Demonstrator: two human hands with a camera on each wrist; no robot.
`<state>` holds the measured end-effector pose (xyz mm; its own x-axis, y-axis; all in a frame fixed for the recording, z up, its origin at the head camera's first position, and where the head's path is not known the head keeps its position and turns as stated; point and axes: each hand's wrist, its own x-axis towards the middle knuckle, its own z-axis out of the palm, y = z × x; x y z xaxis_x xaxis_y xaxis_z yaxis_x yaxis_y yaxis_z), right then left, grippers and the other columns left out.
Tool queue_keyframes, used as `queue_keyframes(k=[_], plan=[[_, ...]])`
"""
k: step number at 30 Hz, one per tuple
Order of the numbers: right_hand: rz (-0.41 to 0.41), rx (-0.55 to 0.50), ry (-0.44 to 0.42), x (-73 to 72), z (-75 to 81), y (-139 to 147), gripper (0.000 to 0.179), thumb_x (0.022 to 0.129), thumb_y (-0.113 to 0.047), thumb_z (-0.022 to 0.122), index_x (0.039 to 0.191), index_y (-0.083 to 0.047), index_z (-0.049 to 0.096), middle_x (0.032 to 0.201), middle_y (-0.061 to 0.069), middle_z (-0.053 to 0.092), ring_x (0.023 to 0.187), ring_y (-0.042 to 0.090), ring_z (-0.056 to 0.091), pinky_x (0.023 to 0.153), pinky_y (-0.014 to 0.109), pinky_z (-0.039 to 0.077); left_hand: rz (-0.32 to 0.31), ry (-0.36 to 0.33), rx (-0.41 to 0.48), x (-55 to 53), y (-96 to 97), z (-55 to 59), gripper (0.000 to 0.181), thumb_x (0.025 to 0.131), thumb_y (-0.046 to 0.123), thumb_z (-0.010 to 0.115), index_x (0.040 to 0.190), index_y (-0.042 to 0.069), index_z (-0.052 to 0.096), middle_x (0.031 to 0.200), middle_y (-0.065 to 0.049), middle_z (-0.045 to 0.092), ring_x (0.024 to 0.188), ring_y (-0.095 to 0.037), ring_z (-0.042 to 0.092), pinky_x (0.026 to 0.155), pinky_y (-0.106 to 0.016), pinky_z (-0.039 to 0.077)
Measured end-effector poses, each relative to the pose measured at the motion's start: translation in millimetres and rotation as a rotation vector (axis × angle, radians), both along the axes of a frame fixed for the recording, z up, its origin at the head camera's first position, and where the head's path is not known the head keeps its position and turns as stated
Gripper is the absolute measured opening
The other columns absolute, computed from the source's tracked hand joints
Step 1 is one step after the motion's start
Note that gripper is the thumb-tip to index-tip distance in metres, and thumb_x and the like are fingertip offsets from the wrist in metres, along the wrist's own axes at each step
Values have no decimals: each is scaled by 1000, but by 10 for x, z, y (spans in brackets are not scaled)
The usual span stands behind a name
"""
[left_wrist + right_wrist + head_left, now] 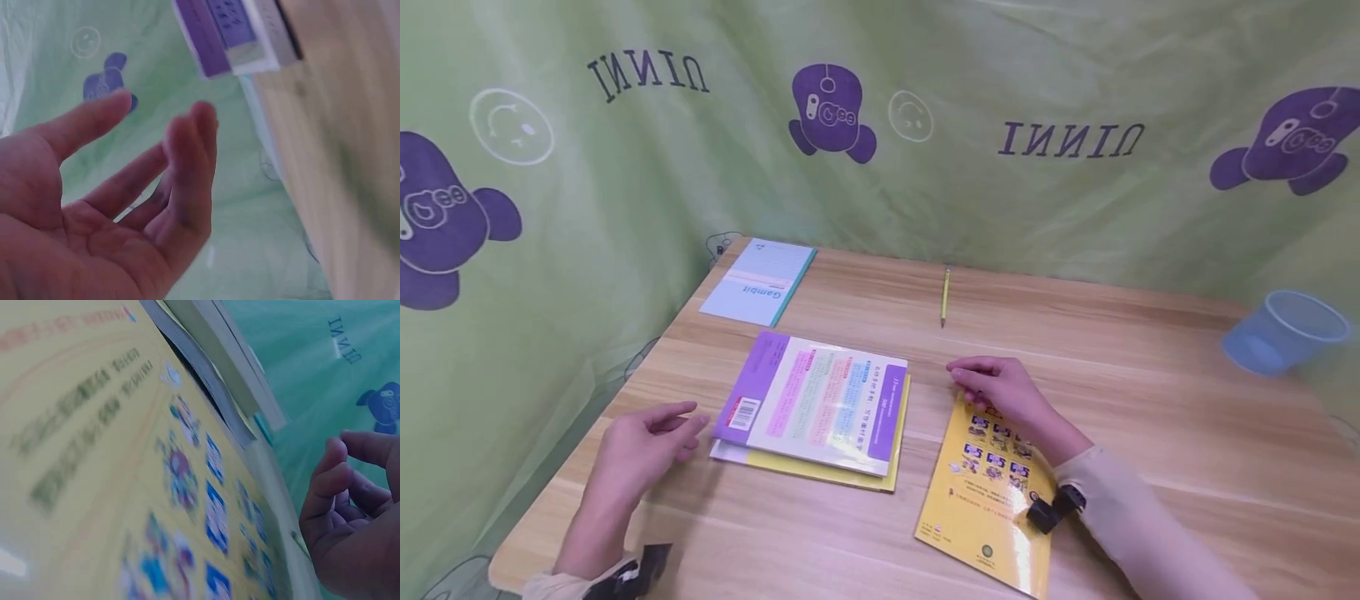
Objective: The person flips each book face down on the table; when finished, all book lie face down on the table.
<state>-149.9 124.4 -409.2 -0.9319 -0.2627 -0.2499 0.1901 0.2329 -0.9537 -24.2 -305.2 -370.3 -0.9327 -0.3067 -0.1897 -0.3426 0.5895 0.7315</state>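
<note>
Two books lie stacked mid-table in the head view: a white and purple book [827,400] over a yellow-edged book [880,483], not quite aligned. My left hand [636,454] hovers just left of the stack, thumb and fingers parted; the left wrist view shows nothing in its palm [94,250]. To the right of the stack lies a yellow book [977,508] with small pictures on its cover. My right hand [1003,392] is over that book's far end, fingers loosely bent. In the right wrist view, those fingers [328,481] hold nothing.
A light blue Gambit notebook [756,279] lies at the table's back left. Behind the stack is a yellow-green pencil [945,297]. A translucent blue cup-like bin [1285,333] stands at the far right. Green printed curtain [955,200] hangs close behind the wooden table [1120,350].
</note>
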Motion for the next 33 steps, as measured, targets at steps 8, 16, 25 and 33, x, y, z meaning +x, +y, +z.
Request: queue_keyframes(k=[8, 16, 25, 33], plan=[[6, 77, 92, 187, 189, 429, 35, 101, -17, 61, 127, 6, 64, 90, 8, 71, 74, 10, 62, 66, 23, 55, -96, 88, -43, -156, 506, 184, 45, 95, 27, 71, 128, -4, 66, 106, -19, 74, 82, -12, 68, 63, -18, 56], [-21, 229, 149, 378, 222, 781, 32, 100, -17, 63, 124, 4, 67, 91, 13, 71, 75, 16, 62, 65, 25, 55, -351, 120, -71, -303, 1171, 247, 36, 92, 28, 74, 120, 5, 73, 96, -4, 75, 85, -13, 67, 74, -24, 58], [-17, 334, 190, 482, 129, 1042, 32, 97, -17, 66, 121, 4, 69, 85, 10, 68, 73, 16, 60, 62, 26, 56, -610, 123, -51, -395, 1806, 131, 30, 87, 22, 79, 110, 3, 76, 82, 4, 70, 73, -6, 62, 65, -19, 54], [4, 416, 202, 516, 145, 1195, 34, 97, -22, 67, 123, 0, 68, 86, 8, 68, 73, 18, 61, 61, 28, 55, -720, 105, -40, -490, 2053, 19, 33, 88, 24, 77, 111, 0, 75, 81, 2, 70, 71, -8, 60, 63, -21, 53]])
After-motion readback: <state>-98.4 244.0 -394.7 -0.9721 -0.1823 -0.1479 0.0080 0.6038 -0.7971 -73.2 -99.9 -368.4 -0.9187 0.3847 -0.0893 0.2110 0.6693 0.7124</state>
